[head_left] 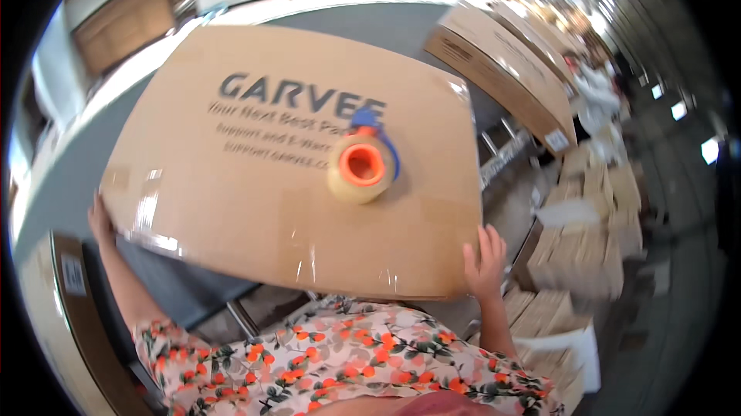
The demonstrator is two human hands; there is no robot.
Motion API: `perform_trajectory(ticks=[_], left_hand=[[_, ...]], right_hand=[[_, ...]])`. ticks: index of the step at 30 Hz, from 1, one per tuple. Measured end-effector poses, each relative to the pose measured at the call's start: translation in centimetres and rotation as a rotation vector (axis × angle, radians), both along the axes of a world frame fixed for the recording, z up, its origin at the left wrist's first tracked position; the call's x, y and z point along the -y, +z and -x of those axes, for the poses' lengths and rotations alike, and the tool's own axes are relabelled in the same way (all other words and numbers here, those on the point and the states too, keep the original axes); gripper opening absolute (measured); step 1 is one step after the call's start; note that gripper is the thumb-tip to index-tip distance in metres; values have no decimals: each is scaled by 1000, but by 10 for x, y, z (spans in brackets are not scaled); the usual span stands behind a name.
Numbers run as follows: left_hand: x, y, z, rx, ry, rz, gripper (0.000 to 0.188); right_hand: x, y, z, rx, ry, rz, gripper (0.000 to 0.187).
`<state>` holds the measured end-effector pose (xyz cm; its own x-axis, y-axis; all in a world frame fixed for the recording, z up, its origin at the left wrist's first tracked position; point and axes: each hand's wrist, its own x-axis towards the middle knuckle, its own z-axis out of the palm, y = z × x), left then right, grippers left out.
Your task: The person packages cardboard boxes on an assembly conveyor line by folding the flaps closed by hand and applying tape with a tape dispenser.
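Note:
A big flat brown cardboard box (231, 208) with dark print lies in front of me, its near edge close to my body. My left hand (100, 219) grips the box at its near left corner, with the fingers partly hidden by the edge. At the near right corner my right hand (485, 263) holds the side, its fingers extended along the edge. A tape dispenser (361, 165) with an orange hub, a tan tape roll and a blue part rests on top of the box, right of its middle. Neither hand touches the dispenser.
A dark conveyor belt (378, 21) runs under and beyond the box, with metal rollers (488, 142) at the right. More cartons (502, 69) stand at the far right, and another box (65, 316) is at near left. Stacks of flat cardboard (575, 254) line the floor on the right.

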<state>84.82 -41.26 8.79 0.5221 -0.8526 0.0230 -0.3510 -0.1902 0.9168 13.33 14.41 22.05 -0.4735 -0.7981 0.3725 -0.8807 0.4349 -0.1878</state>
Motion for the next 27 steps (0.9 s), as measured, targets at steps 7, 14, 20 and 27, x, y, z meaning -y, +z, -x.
perform_trajectory(ticks=[7,14,20,27], left_hand=[[-1,28,34,-85,-191,-20,58],[-192,49,75,-347,60,14,66],[-422,94,192,-167,504,-93,65],[-582,128,393,-54,492,-276,28]], right_hand=[[-50,-22,-5,122,-98,51,39],[-13,-18,122,185,144,176,35],[123,-40,317,113,399,425,28],[384,-20,403,-325,161,-78,39]])
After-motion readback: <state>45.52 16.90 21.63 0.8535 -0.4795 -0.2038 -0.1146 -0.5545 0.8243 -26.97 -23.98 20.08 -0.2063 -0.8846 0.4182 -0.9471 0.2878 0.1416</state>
